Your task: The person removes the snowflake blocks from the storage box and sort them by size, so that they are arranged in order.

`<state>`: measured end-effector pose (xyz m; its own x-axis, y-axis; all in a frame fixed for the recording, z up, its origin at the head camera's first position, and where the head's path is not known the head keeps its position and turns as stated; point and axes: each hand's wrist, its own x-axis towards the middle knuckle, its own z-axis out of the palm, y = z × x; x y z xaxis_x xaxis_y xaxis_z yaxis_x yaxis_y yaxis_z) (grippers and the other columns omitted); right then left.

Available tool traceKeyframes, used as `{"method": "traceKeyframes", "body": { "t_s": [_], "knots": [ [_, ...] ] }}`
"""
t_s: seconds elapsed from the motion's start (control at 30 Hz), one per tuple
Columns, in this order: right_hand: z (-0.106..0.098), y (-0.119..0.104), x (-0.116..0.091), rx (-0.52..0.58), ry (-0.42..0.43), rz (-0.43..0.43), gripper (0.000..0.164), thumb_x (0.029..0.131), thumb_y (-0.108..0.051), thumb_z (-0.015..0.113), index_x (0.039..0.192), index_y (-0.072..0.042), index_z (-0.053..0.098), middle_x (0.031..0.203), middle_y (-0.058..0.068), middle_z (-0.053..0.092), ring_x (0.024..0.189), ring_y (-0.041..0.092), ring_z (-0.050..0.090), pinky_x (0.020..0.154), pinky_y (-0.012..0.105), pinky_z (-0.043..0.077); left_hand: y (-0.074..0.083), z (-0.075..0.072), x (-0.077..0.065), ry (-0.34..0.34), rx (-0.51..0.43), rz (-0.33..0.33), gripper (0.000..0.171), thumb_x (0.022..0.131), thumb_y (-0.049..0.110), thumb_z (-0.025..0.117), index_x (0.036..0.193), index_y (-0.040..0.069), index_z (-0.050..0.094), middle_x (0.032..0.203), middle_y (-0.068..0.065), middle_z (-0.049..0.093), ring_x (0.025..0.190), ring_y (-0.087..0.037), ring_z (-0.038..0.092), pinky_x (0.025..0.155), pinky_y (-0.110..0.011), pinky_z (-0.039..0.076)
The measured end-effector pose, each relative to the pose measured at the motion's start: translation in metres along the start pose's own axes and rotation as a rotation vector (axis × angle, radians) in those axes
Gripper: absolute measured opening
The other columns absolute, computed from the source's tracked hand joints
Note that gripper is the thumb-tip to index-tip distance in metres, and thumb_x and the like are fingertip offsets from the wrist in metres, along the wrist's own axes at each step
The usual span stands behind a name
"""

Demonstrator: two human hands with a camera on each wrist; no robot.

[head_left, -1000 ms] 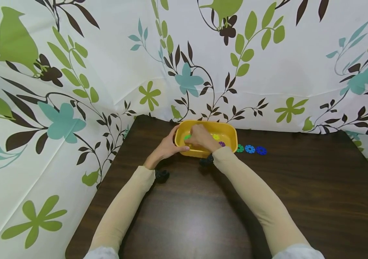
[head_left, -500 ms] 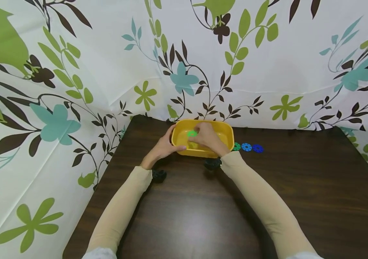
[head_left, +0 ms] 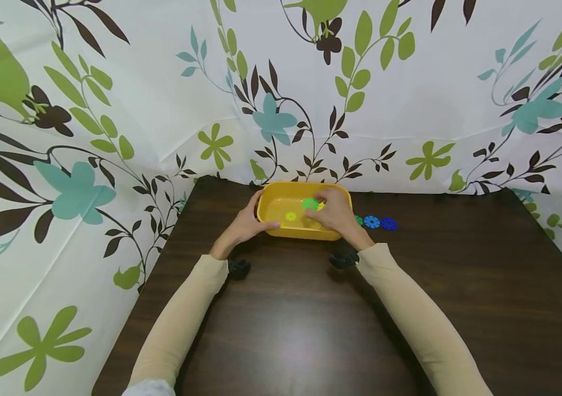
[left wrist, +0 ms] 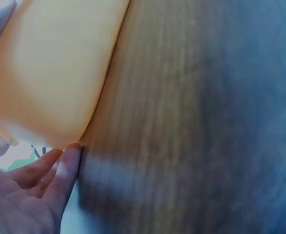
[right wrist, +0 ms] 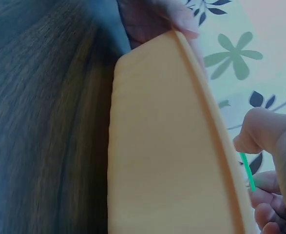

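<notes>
On the table (head_left: 281, 308), the left hand (head_left: 244, 225) holds the left end of the tub (head_left: 302, 235), thumb at the near rim. A yellow disc (head_left: 291, 216) lies inside; above, the right hand (head_left: 339, 214) pinches a green disc (head_left: 309, 204), perhaps with a yellow piece (head_left: 321, 206) too. Blue discs (head_left: 372, 221) lie just right; cloth (head_left: 162, 126) hangs beyond.

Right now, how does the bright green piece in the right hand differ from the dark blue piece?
Colour: the green piece is bright green, the blue piece dark blue.
Place: the green piece is pinched by the right hand over the yellow tub; the blue piece lies on the table.
View: fingers partly cover the green piece, while the blue piece shows whole.
Both look small and flat.
</notes>
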<state>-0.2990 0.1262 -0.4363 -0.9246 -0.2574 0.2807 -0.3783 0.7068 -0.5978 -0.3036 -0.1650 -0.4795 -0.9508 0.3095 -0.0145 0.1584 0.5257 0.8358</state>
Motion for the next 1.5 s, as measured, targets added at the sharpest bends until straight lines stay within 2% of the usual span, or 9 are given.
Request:
{"method": "traceKeyframes", "body": {
  "t_s": [0.13,0.3,0.47,0.67,0.83,0.97,1.1,1.3,1.5],
  "knots": [
    [-0.012,0.005,-0.009,0.016,0.066,0.022,0.049,0.083,-0.024,0.079,0.121,0.006,0.079,0.117,0.025,0.078,0.108,0.042,0.070,0.093,0.055,0.059,-0.005,0.000,0.003,-0.009,0.001,0.010,0.123,0.083,0.063,0.089,0.175,0.029,0.015,0.160,-0.019,0.055,0.126,-0.030,0.063,0.111,-0.047,0.055],
    [-0.028,0.014,-0.019,0.023,0.140,0.053,0.044,0.083,-0.022,0.081,0.117,0.007,0.080,0.114,0.025,0.076,0.104,0.042,0.070,0.086,0.051,0.059,-0.010,-0.002,0.006,-0.013,-0.018,0.018,0.124,0.083,0.062,0.089,0.175,0.027,0.014,0.159,-0.020,0.054,0.124,-0.031,0.063,0.109,-0.047,0.056],
    [-0.043,0.030,-0.032,0.003,0.197,0.051,0.039,0.084,-0.021,0.084,0.112,0.007,0.081,0.106,0.025,0.075,0.094,0.039,0.066,0.080,0.043,0.052,-0.013,-0.002,0.007,-0.016,-0.025,0.000,0.124,0.082,0.064,0.090,0.175,0.030,0.015,0.158,-0.018,0.057,0.123,-0.029,0.064,0.106,-0.045,0.057],
    [-0.057,0.056,-0.049,-0.026,0.209,0.100,0.037,0.088,-0.020,0.085,0.113,0.006,0.080,0.104,0.024,0.072,0.094,0.037,0.062,0.082,0.041,0.046,-0.004,-0.001,-0.002,-0.006,-0.031,-0.005,0.122,0.084,0.059,0.090,0.175,0.030,0.015,0.160,-0.018,0.054,0.127,-0.033,0.062,0.112,-0.052,0.054],
    [-0.066,0.080,-0.062,-0.057,0.248,0.113,0.037,0.089,-0.017,0.085,0.116,0.007,0.079,0.107,0.027,0.073,0.097,0.043,0.066,0.087,0.051,0.050,-0.003,-0.001,-0.005,0.001,0.001,-0.004,0.120,0.086,0.063,0.087,0.175,0.030,0.015,0.160,-0.017,0.054,0.127,-0.032,0.061,0.114,-0.053,0.052],
    [-0.076,0.098,-0.071,-0.075,0.284,0.136,0.037,0.089,-0.015,0.085,0.116,0.009,0.079,0.110,0.028,0.073,0.098,0.045,0.069,0.089,0.057,0.052,-0.004,-0.001,-0.005,-0.004,0.001,0.007,0.117,0.088,0.059,0.087,0.175,0.030,0.014,0.161,-0.017,0.053,0.129,-0.032,0.061,0.116,-0.054,0.051],
    [-0.085,0.113,-0.082,-0.085,0.288,0.194,0.038,0.090,-0.017,0.085,0.118,0.008,0.078,0.113,0.029,0.073,0.100,0.044,0.069,0.090,0.057,0.052,-0.004,-0.001,-0.004,-0.008,-0.014,0.013,0.115,0.088,0.054,0.088,0.175,0.031,0.015,0.161,-0.017,0.053,0.130,-0.036,0.060,0.118,-0.058,0.049],
    [-0.096,0.132,-0.096,-0.081,0.280,0.258,0.040,0.092,-0.020,0.083,0.121,0.007,0.078,0.117,0.029,0.073,0.102,0.044,0.068,0.092,0.055,0.051,-0.003,0.000,-0.003,-0.010,0.006,0.021,0.120,0.087,0.061,0.087,0.176,0.029,0.014,0.160,-0.016,0.054,0.128,-0.031,0.062,0.113,-0.051,0.053],
    [-0.104,0.150,-0.106,-0.088,0.277,0.287,0.040,0.094,-0.020,0.083,0.123,0.008,0.077,0.116,0.030,0.072,0.102,0.044,0.067,0.090,0.052,0.050,-0.001,0.000,-0.002,-0.021,-0.033,0.037,0.113,0.091,0.048,0.087,0.175,0.029,0.014,0.158,-0.016,0.055,0.129,-0.035,0.064,0.111,-0.054,0.054]
  ]
}}
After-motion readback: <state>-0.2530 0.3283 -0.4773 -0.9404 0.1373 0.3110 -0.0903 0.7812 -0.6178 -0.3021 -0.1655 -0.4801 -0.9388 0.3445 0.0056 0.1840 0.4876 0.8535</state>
